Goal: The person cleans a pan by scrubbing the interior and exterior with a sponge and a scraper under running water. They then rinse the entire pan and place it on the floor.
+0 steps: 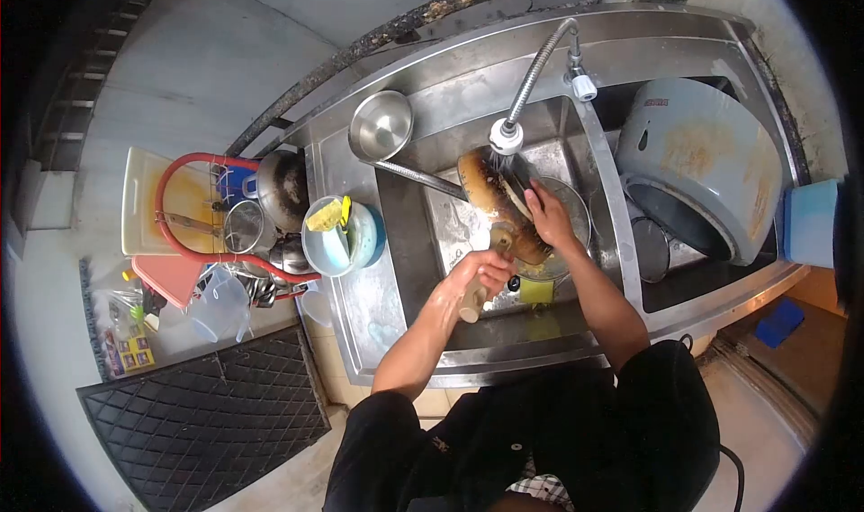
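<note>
Under the tap, a brown and black scorched pan is tilted on its side over the sink basin. My left hand is closed around its wooden handle. On the pan's dark right side rests my right hand, its fingers pressed together; whatever they may hold is hidden. Just above the pan hangs the white tap head on its flexible metal neck. A clear round lid or bowl lies in the basin behind my right hand. Near my left wrist is a yellow-green block, perhaps a sponge.
A metal saucepan stands on the left ledge, its handle reaching over the basin. Below it is a tub with a yellow sponge. A large grey pot fills the right basin. Pans and strainers crowd a red-edged rack.
</note>
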Tool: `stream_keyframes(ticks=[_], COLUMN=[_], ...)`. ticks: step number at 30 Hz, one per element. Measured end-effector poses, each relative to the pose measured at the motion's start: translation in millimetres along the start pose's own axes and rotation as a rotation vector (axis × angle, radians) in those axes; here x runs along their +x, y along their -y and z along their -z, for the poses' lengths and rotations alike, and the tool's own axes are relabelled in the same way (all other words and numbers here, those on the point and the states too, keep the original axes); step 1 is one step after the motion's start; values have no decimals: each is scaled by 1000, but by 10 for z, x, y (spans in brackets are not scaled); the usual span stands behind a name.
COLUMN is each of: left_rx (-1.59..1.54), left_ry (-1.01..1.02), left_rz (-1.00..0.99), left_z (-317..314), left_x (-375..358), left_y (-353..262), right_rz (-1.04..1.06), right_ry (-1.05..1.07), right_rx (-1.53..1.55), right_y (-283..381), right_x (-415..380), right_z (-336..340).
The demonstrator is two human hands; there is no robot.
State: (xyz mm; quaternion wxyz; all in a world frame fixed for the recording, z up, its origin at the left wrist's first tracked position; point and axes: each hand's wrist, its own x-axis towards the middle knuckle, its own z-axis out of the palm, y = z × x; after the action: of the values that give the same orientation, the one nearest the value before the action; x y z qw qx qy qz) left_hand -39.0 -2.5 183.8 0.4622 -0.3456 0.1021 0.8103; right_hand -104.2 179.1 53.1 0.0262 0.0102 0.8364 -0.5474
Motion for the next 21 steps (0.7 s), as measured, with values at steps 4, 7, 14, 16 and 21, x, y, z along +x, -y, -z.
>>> stream_keyframes(ticks=[4,7,14,16,21], left_rx=[-176,-198,-508,-565,-750], left_ry=[182,60,415,443,521], left_rz=[38,-116,-112,-88,-69], left_z=[-306,-606,-778,-806,-819], left_x=[222,294,348,307,204], left_y=[-107,-153,-87,-60,-19], right_rz=[238,146,-584,-822,-310], right_ry=[-118,-226,-394,-390,-279], right_rx=[41,42,396,1228,1375], right_y=[241,114,-673,-380,-849], right_x=[-26,14,-89,15,688], right_z=[269,403,183,252,-213])
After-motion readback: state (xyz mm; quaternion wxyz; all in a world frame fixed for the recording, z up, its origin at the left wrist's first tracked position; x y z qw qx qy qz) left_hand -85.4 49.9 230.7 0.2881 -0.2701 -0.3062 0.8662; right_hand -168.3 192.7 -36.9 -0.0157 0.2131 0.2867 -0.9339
